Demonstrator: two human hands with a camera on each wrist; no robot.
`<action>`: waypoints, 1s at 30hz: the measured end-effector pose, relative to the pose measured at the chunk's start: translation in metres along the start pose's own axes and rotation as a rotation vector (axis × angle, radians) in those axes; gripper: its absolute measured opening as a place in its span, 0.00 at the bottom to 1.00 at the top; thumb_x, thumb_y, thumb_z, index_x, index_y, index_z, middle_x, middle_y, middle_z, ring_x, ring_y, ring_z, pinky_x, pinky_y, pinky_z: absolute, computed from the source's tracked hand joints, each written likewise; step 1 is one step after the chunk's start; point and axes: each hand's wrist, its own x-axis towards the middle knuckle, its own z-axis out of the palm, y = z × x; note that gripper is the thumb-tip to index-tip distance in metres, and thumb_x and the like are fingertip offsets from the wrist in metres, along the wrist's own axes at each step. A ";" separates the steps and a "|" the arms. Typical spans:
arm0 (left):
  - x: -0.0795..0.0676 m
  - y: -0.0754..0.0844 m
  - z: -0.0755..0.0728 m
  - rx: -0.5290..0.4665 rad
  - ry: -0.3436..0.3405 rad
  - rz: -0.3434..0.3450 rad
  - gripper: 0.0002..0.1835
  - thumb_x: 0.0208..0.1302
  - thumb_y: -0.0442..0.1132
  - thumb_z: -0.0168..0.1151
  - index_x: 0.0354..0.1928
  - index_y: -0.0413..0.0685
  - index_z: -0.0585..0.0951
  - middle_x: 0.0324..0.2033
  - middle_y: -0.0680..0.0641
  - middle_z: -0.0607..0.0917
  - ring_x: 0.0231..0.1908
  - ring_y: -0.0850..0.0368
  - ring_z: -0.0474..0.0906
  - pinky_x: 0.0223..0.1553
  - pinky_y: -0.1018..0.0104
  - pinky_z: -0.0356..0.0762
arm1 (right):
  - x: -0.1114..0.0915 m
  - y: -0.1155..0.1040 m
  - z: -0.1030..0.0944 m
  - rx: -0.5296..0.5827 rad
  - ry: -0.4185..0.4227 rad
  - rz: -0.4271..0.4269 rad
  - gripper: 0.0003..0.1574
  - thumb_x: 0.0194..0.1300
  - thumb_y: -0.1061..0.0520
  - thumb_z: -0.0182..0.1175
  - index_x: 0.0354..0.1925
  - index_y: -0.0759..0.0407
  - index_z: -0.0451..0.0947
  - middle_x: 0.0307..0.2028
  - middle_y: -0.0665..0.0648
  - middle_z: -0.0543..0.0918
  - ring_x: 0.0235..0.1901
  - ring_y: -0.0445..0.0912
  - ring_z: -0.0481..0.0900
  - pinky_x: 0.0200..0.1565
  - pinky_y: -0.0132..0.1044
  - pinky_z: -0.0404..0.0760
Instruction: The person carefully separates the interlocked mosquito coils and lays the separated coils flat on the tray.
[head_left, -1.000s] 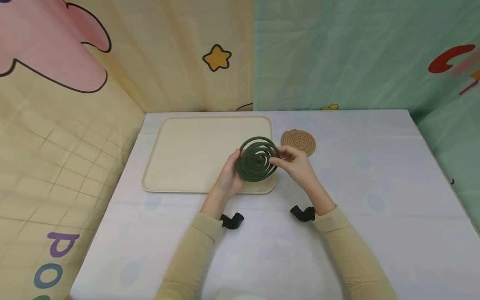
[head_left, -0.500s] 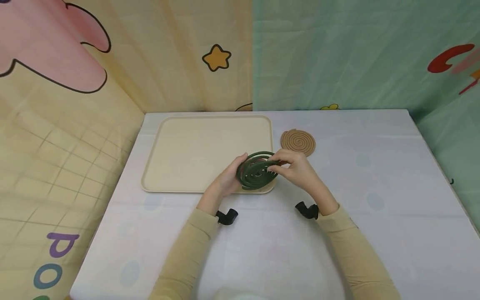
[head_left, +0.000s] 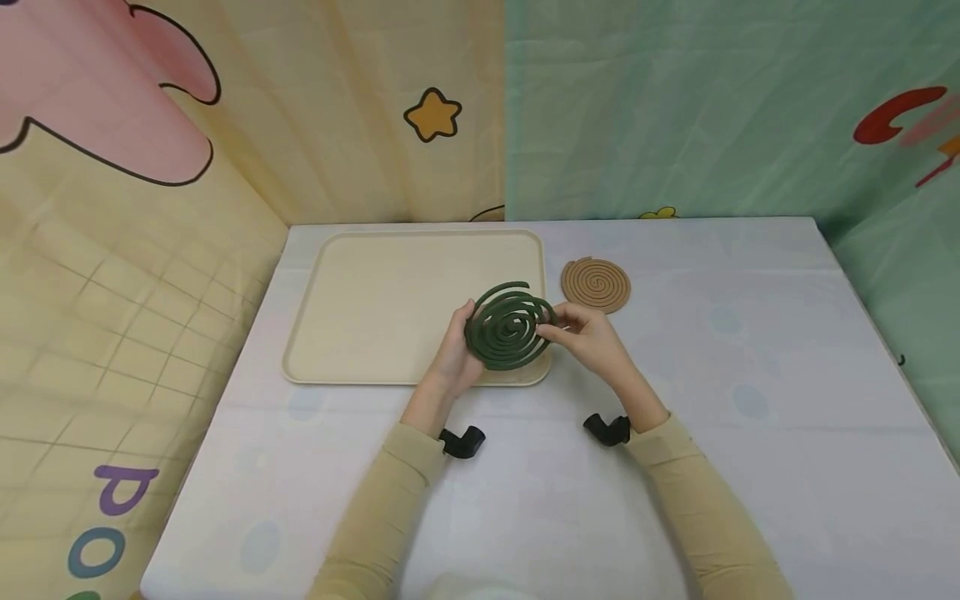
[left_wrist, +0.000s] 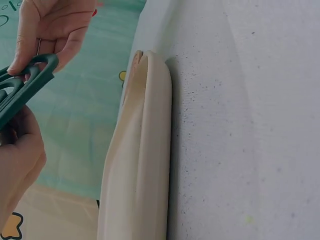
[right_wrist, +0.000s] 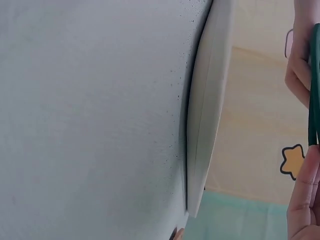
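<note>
A dark green mosquito coil (head_left: 512,330) is held up over the right front part of the tray, its spiral face tilted toward the head camera. My left hand (head_left: 456,354) grips its left edge, thumb on top and the other fingers hidden behind the coil. On the opposite side, thumb and fingers of my right hand (head_left: 592,342) pinch the rings. The outer end stands apart from the other rings at the top. In the left wrist view the coil (left_wrist: 25,92) appears nearly edge-on between both hands. Only a thin strip of the coil (right_wrist: 314,90) shows in the right wrist view.
A cream rectangular tray (head_left: 382,304) lies at the back left of the table. A brown spiral coil (head_left: 597,285) lies flat just right of it. Patterned cloth (head_left: 637,100) hangs behind the table, and black curved pieces (head_left: 462,442) sit at both wrists.
The coil tipped flatter half a second ago and now tilts back up, slightly left of its first position. Its outer end now shows apart at the top. Both hands kept hold.
</note>
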 end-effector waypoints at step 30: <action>-0.004 -0.006 -0.003 -0.029 0.053 0.024 0.27 0.78 0.56 0.23 0.59 0.50 0.69 0.45 0.59 0.82 0.50 0.66 0.77 0.57 0.71 0.72 | 0.004 0.008 0.015 0.239 0.011 0.126 0.18 0.66 0.59 0.65 0.47 0.73 0.79 0.33 0.47 0.86 0.33 0.34 0.84 0.44 0.36 0.86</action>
